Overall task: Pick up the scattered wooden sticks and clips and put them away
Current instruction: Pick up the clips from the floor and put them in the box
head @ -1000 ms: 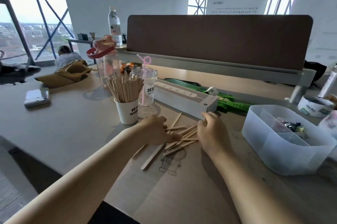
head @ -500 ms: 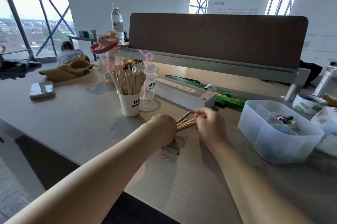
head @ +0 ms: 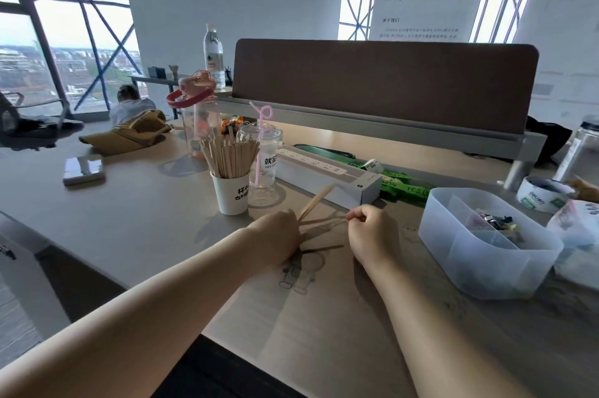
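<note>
Several wooden sticks, just scattered, are now bunched in the left hand, fingers curled round them. The right hand pinches their tips. They look ready for the paper cup.

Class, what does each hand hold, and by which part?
The left hand grips the bundle of wooden sticks at its near end; the right hand appears to pinch some far tips.

Pale counter here, smooth and matt, with a faint wood-grain look. The thin pale wooden sticks near the middle are bare, unvarnished wood. So are the flat wooden sticks in the white paper cup, which is matt too. On the right, a frosted translucent plastic bin, smooth-walled. Behind the cup, a clear glossy plastic tumbler. Far back, a brown divider panel, cloth-like and matt.
</note>
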Action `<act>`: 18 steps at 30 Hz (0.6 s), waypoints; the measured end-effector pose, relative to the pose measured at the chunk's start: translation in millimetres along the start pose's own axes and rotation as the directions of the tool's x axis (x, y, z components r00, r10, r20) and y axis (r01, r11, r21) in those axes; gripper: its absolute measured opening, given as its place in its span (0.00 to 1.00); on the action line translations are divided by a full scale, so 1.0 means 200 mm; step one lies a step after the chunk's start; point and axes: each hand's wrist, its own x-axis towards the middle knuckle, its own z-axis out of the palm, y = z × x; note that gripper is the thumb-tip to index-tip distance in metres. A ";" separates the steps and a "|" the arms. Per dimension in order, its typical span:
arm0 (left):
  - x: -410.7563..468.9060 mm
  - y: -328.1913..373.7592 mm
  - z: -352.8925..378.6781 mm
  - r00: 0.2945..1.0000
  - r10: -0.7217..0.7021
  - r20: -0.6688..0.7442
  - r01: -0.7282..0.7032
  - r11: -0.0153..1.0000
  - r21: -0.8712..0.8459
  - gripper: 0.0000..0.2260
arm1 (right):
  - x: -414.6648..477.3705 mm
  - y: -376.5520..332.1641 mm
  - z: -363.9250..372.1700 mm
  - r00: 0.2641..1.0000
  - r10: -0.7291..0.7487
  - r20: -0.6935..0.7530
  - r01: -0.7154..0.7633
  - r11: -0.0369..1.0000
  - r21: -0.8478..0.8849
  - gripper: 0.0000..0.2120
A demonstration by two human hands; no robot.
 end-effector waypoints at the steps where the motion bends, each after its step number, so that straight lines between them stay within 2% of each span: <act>1: 0.00 -0.02 0.01 0.998 -0.027 -0.062 0.027 1.000 0.003 0.13 | 0.00 0.00 0.00 1.000 0.000 0.002 0.000 1.000 0.000 0.12; 2: 0.00 -0.05 0.02 0.995 -0.030 -0.094 0.033 0.999 0.039 0.13 | 0.00 -0.01 0.01 1.000 -0.005 0.005 0.005 1.000 0.003 0.12; 4: 0.00 -0.06 0.03 0.989 -0.101 -0.112 0.097 0.995 -0.040 0.13 | -0.01 -0.02 0.01 1.000 -0.022 0.019 0.022 0.999 0.032 0.11; 6: 0.00 -0.06 -0.01 0.942 -0.276 -0.189 0.189 0.905 -0.380 0.13 | -0.02 -0.03 0.02 0.999 -0.024 0.035 0.022 0.997 0.080 0.10; 7: 0.00 -0.06 -0.01 0.913 -0.363 -0.187 0.206 0.804 -0.557 0.11 | -0.02 -0.04 0.02 0.999 -0.013 0.037 0.009 0.993 0.118 0.09; 9: 0.01 -0.08 -0.02 0.868 -0.467 -0.169 0.163 0.590 -0.791 0.07 | -0.03 -0.06 0.03 0.999 0.016 0.038 -0.022 0.984 0.175 0.08; 11: 0.01 -0.09 -0.02 0.850 -0.521 -0.083 0.089 0.296 -0.951 0.07 | -0.05 -0.07 0.05 0.998 0.028 0.051 -0.038 0.980 0.197 0.09; 13: 0.01 -0.09 -0.03 0.845 -0.530 -0.070 0.007 0.143 -0.990 0.07 | -0.05 -0.08 0.05 1.000 -0.003 0.015 -0.001 0.977 0.213 0.20; 15: 0.00 -0.09 -0.04 0.852 -0.519 -0.065 -0.071 0.009 -0.997 0.08 | -0.04 -0.10 0.04 0.989 -0.143 -0.024 0.145 0.973 0.178 0.33; 16: 0.00 -0.08 -0.05 0.856 -0.514 -0.053 -0.112 -0.086 -0.990 0.08 | -0.03 -0.10 0.05 0.976 -0.217 0.009 0.214 0.968 0.134 0.35; 18: -0.03 -0.08 -0.08 0.889 -0.457 -0.012 -0.191 -0.347 -0.918 0.09 | -0.02 -0.07 0.07 0.942 -0.297 0.157 0.304 0.952 -0.022 0.28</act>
